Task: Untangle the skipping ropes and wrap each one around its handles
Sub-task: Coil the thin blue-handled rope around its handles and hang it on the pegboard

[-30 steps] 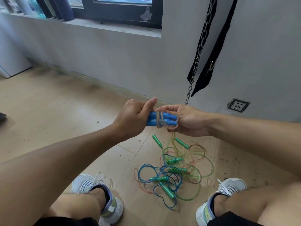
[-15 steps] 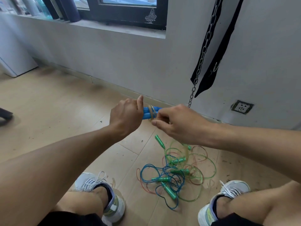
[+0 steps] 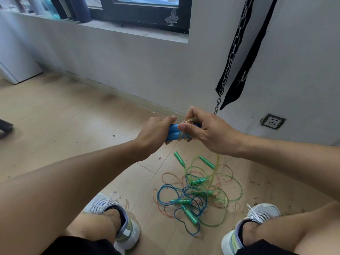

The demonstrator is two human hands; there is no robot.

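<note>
Blue handles (image 3: 173,133) side by side, orange rope (image 3: 185,138) coiled round; tangled ropes (image 3: 195,196) on floor

I see both forearms stretched forward and meeting in the middle of the view, above the knees. My left hand (image 3: 156,131) is closed in a fist around the blue handles (image 3: 172,134), with the thumb lying straight along the top and pointing to the right. My right hand (image 3: 207,129) shows its back to the camera; its fingers are curled over the coils of rope (image 3: 185,137) on the handles, and the thumb presses from the near side. The two hands are almost touching.
</note>
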